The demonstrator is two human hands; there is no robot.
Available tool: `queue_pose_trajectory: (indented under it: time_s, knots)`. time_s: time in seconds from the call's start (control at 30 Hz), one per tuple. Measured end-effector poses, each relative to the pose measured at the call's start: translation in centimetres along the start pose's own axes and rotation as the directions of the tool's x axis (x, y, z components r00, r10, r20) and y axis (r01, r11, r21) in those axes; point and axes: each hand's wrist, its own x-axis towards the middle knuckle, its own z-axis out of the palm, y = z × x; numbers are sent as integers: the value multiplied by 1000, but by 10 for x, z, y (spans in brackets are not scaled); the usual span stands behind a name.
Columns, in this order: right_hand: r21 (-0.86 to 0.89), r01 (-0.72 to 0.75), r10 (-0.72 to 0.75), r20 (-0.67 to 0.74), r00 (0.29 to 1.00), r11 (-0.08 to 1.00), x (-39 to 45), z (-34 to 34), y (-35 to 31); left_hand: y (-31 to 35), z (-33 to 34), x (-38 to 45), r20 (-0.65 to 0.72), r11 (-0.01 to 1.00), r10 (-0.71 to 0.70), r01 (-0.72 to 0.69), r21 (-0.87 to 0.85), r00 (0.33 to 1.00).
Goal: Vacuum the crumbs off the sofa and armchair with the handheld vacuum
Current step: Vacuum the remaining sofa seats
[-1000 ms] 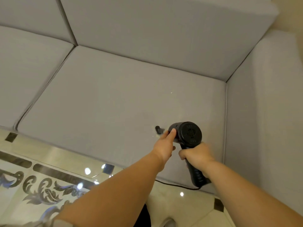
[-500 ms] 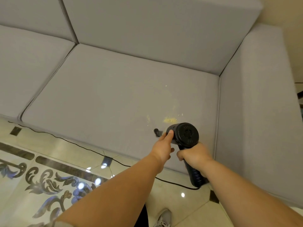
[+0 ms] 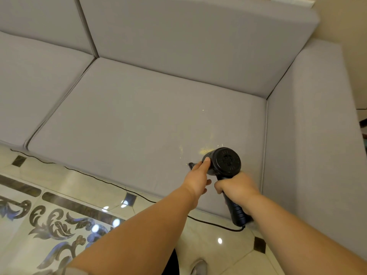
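a: where are your hands?

b: your right hand (image 3: pixel 236 185) is wrapped tight around the handle of the handheld vacuum (image 3: pixel 225 165), fingers curled fully round it. your left hand (image 3: pixel 198 176) rests on the side of the vacuum's round black body, thumb laid along the top, the other fingers loosely bent against the barrel.

a: and the vacuum itself?

b: it sits low over the front part of the sofa (image 3: pixel 139 120) seat cushion, its round rear cap facing you. a small dark nozzle tip (image 3: pixel 191 165) pokes out just past your left fingertips, at or very near the fabric; you cannot tell whether it touches.

a: the crumbs?

b: a yellowish patch of crumbs (image 3: pixel 205 150) lies just beyond your left hand, right beside the vacuum body. a smaller streak lies further left of it, and scattered specks trail away from your hands toward the backrest.

a: anything else?

b: the black power cord (image 3: pixel 111 182) leaves the handle below your right hand and runs left across the tiled floor (image 3: pixel 59 199) along the sofa's front edge. the sofa's armrest (image 3: pixel 317 135) stands to the right of your right hand.
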Motion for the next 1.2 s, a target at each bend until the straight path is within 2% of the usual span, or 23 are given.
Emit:
queue_pose_trajectory:
  time_s: [0.17,0.23,0.27,0.57,0.8,1.2]
  knots:
    - [65,37,-33,-64,997,997,1,4,-12,10,-4,-1,-19,998,53,-53,-21,998]
    - [78,48,-44,-48,998,996,0,5,-13,12,-5,-3,-30,997,70,-70,-11,997]
    - [56,6,-6,-9,1000,998,-19,39,-10,-9,-33,-16,-26,1000,-9,8,-13,1000]
    - [31,-35,34,42,999,999,1,68,-28,-8,-70,9,-45,999,-50,50,-3,998]
    - [34,-97,94,64,993,995,0,58,-16,-10,-58,5,16,998,-62,61,36,998]
    - [-9,-59,60,70,996,998,-39,41,26,-47,-27,-36,14,996,-84,84,25,996]
